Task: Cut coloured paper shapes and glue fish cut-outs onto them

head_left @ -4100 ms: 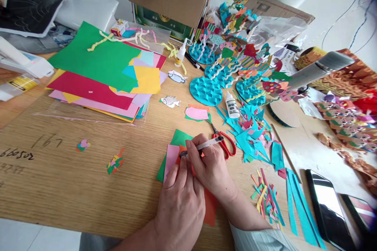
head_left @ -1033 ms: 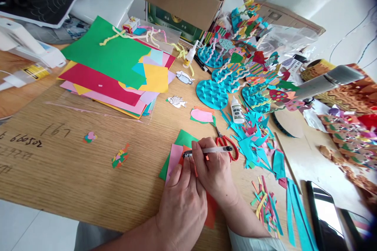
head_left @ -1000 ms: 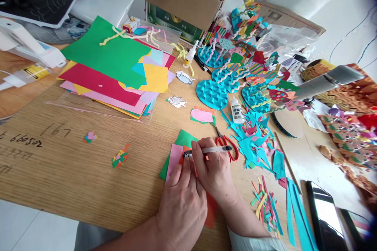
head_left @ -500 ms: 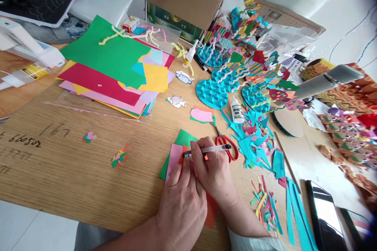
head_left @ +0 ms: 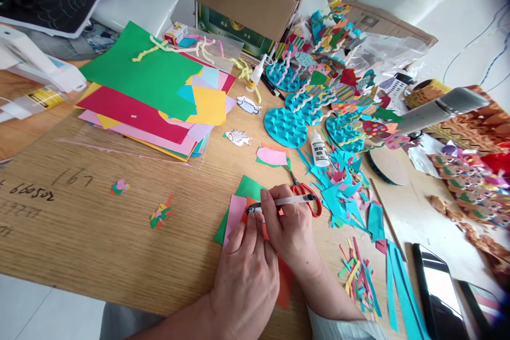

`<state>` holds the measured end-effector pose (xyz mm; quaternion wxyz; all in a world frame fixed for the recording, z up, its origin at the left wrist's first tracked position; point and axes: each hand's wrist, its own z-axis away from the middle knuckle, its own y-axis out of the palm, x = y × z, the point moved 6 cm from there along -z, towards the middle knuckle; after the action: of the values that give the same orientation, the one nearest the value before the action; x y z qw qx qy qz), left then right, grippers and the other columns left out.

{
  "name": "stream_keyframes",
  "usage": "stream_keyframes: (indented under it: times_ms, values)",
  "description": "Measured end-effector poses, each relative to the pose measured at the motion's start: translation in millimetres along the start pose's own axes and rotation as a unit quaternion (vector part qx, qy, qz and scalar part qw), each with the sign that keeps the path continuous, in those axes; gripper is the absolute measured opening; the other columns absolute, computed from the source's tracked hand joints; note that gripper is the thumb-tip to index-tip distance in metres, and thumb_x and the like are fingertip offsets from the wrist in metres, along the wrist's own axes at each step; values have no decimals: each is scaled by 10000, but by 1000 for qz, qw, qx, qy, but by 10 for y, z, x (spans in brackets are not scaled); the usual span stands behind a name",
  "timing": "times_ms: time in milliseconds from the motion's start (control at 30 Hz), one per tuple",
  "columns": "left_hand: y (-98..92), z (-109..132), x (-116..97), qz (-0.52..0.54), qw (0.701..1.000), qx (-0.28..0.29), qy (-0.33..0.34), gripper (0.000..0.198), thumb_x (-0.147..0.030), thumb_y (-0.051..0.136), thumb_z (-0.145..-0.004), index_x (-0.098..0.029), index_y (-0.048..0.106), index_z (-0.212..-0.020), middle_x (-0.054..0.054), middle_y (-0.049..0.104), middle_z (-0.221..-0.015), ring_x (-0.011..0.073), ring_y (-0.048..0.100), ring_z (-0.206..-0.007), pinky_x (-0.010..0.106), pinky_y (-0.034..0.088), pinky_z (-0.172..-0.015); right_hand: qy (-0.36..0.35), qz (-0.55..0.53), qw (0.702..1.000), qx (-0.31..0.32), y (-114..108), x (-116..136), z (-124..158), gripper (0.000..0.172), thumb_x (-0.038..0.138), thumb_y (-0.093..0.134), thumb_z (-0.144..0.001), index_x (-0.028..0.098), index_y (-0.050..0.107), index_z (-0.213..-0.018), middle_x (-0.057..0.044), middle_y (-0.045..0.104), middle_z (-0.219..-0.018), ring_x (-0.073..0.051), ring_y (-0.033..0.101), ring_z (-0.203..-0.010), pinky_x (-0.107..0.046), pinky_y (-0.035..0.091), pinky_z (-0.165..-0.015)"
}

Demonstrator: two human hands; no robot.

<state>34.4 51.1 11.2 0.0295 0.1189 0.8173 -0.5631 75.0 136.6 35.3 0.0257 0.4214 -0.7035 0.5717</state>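
Note:
My right hand (head_left: 292, 231) pinches a pen (head_left: 295, 200), its tip down at the upper edge of an orange sheet (head_left: 285, 281). My left hand (head_left: 247, 281) lies flat over the orange sheet, fingertips pressing on a small white piece (head_left: 258, 216) near the pen tip; most of that piece is covered. Under the orange sheet are a pink sheet (head_left: 234, 218) and a green sheet (head_left: 249, 186). Red-handled scissors (head_left: 317, 203) lie just beyond my right hand. Farther up sit a pink cut-out shape (head_left: 271, 156) and two paper fish, one white (head_left: 238, 138) and one bluish (head_left: 248, 105).
Coloured paper sheets (head_left: 139, 74) are stacked at the left. A white glue bottle (head_left: 320, 150) stands beside blue scraps (head_left: 338, 186). Blue bases (head_left: 286, 127) with paper fish fill the back right. Thin paper strips (head_left: 358, 273) and a phone (head_left: 440, 287) lie at the right.
The pen and the fingers of my right hand have shifted very slightly to the right. My left hand stays pressed on the paper.

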Motion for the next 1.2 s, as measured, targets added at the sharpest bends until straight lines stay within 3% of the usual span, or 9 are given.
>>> stream_keyframes:
  times_ms: [200,767,1200]
  values:
    - [-8,-6,-3,-5,1000,4,6,364,-145,464,-827,-53,695,-1093,182,693,-1127,246,642,-1073,370,494,-947,0,-14,1000,8,20,16,-3,225,208,463,-944,211,440,-720,51,468,-545,-88,472,-443,-217,358,-465]
    - [27,19,-13,-12,999,29,6,418,-207,517,-834,-56,637,-1205,182,627,-1253,270,579,-1173,394,472,-994,-8,-29,999,21,53,10,37,212,219,465,-948,205,456,-737,39,491,-588,-84,490,-461,-216,373,-463]
    - [1,13,-17,-15,1000,19,11,392,-169,493,-815,-63,672,-1147,171,665,-1195,262,609,-1123,396,486,-964,5,-63,998,25,48,11,43,212,203,482,-935,208,450,-725,53,468,-566,-78,466,-441,-219,358,-451]
